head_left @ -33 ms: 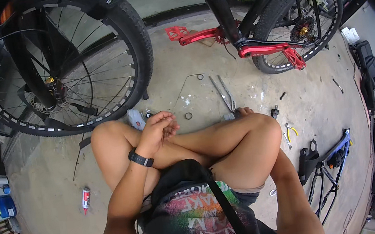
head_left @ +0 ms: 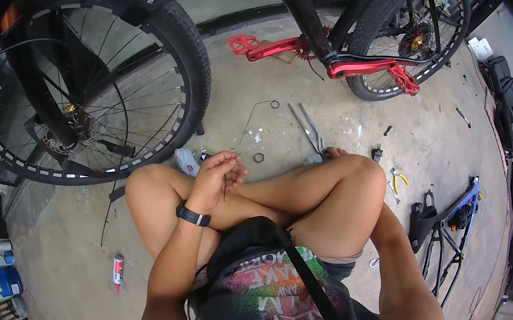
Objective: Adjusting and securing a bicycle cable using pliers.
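L hand (head_left: 215,178): we had it half-curled just L of ring (head_left: 259,161), couldn't tell if gripping. Ring: lay on flr (head_left: 57,246). R hand: hidden, state we couldn't tell. Grey tool (head_left: 318,145): R of ring.

Black wristwatch (head_left: 192,215), dark shirt (head_left: 226,312), multicolour print (head_left: 276,292), black strap (head_left: 313,287).

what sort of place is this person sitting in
Likely a garage or home bike workshop: a black bike with red cranks, a separate blue-and-black bike frame, and yellow-handled pliers on the hard floor.
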Action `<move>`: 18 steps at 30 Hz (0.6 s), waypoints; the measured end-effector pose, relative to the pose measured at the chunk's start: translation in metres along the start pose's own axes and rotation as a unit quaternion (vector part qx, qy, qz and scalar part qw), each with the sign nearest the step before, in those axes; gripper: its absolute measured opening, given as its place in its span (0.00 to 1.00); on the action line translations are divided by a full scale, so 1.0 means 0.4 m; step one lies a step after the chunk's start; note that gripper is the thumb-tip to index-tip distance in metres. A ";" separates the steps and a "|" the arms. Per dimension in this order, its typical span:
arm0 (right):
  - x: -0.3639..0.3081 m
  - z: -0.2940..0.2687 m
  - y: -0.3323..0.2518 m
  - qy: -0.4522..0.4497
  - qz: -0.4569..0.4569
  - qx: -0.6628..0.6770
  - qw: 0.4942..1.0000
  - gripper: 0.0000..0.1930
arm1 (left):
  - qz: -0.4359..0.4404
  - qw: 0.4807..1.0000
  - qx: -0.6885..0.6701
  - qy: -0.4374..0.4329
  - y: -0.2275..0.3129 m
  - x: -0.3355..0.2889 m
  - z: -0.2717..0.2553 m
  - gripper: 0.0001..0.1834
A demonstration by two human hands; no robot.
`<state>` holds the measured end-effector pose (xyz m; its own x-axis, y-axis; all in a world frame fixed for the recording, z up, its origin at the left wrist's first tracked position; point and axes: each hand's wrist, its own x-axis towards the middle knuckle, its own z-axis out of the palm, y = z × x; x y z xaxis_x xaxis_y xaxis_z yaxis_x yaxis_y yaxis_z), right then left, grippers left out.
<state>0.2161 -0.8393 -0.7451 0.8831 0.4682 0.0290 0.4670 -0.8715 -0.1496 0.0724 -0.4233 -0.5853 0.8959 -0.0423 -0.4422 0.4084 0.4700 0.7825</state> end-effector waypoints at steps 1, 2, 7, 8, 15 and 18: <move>-0.013 -0.008 0.008 0.000 0.010 0.002 1.000 0.20 | 0.001 1.000 -0.011 -0.028 -0.004 0.004 -0.015 0.06; -0.028 -0.010 0.019 0.000 0.021 0.003 1.000 0.19 | 0.002 1.000 -0.013 -0.026 -0.001 0.006 -0.012 0.06; -0.075 -0.010 0.044 0.025 0.076 0.031 0.996 0.17 | -0.001 0.997 -0.043 -0.066 0.001 0.007 -0.010 0.06; -0.080 -0.010 0.049 0.031 0.089 0.038 0.995 0.17 | -0.001 0.997 -0.043 -0.065 -0.001 0.005 -0.015 0.06; -0.164 0.004 0.055 0.100 0.203 0.141 0.964 0.14 | -0.009 0.992 -0.086 -0.090 -0.002 -0.002 -0.035 0.06; -0.193 -0.004 0.072 0.163 0.256 0.241 0.922 0.13 | -0.002 0.993 -0.081 -0.086 0.000 -0.008 -0.028 0.06</move>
<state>0.1616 -0.9007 -0.7500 0.9855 -0.1240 0.1154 -0.0203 -0.7629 -0.6462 0.0677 -0.4134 -0.5886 0.9166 -0.1884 -0.3525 0.3912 0.6038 0.6945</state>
